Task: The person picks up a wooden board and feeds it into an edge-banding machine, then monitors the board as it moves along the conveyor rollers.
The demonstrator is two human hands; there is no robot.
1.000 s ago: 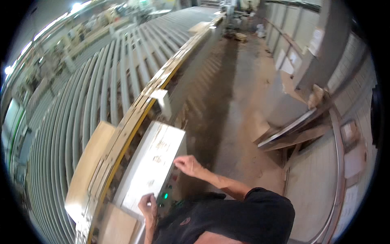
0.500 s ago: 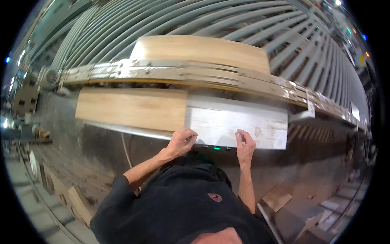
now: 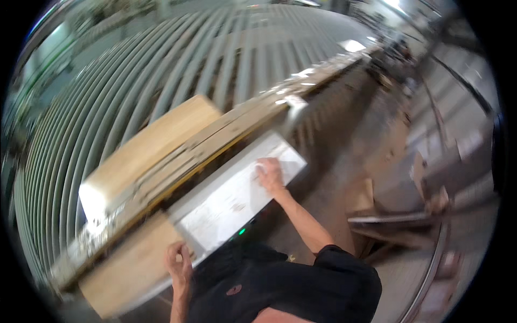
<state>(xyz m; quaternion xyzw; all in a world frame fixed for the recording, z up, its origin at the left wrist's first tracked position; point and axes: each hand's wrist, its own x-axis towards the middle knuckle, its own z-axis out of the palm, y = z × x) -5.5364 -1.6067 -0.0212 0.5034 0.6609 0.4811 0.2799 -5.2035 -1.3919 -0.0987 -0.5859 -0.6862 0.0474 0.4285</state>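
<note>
A pale wooden board (image 3: 132, 264) lies on the near side of the rail, at lower left. Beside it, to its right, stretches a white table surface (image 3: 221, 207) with brownish marks. My left hand (image 3: 179, 262) is at the board's right end, its fingers loosely curled and a gap showing between thumb and fingers. Whether it touches the board I cannot tell. Over the right part of the white surface reaches my right hand (image 3: 271, 176), open with bent fingers and nothing visible in it. Motion blurs its fingertips.
Behind the metal rail (image 3: 210, 142), a second wooden board (image 3: 156, 140) rests on a wide bed of grey rollers (image 3: 134, 81). A small green light (image 3: 242, 232) glows at the table's near edge. Boxes (image 3: 398, 185) and a curved metal bar (image 3: 431, 269) stand at right.
The view has swung toward the right, tilting the rail and boards diagonally. My right hand has moved farther out over the white surface. My left hand remains near the board's right end.
</note>
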